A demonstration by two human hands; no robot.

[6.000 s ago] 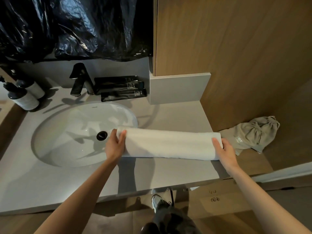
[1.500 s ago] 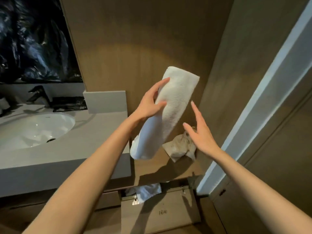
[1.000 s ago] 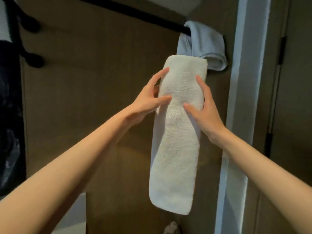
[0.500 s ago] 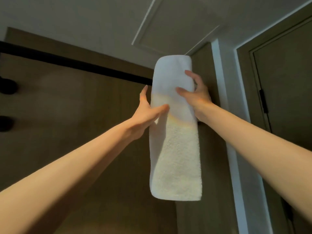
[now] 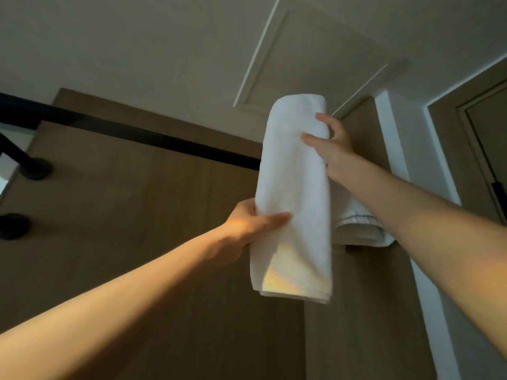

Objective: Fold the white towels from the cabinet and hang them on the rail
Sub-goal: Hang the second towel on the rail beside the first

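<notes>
At the far left edge, two dark wall mounts [image 5: 12,225] are partly cut off. From there a black rail [image 5: 137,133] slants across the wooden wall [image 5: 123,229] and disappears behind the white towel [image 5: 296,187].

The left grip [image 5: 247,223] holds the towel's lower left edge. Its thumb lies across the front, and its fingers are hidden behind the cloth.

The towel is a long folded strip held upright, with its rounded top above the line of the rail. Its hemmed bottom end hangs free. Whether it already lies over the rail cannot be told, since the cloth covers that stretch.

The right grip [image 5: 333,144] clasps the upper right edge, thumb on the front and fingers curled round to the back.

Just behind the right forearm hangs a second towel [image 5: 356,229]. Only its folded lower end shows.

Further right stand a white door frame [image 5: 397,149] and a dark door [image 5: 488,138], which is cut off by the edge.
</notes>
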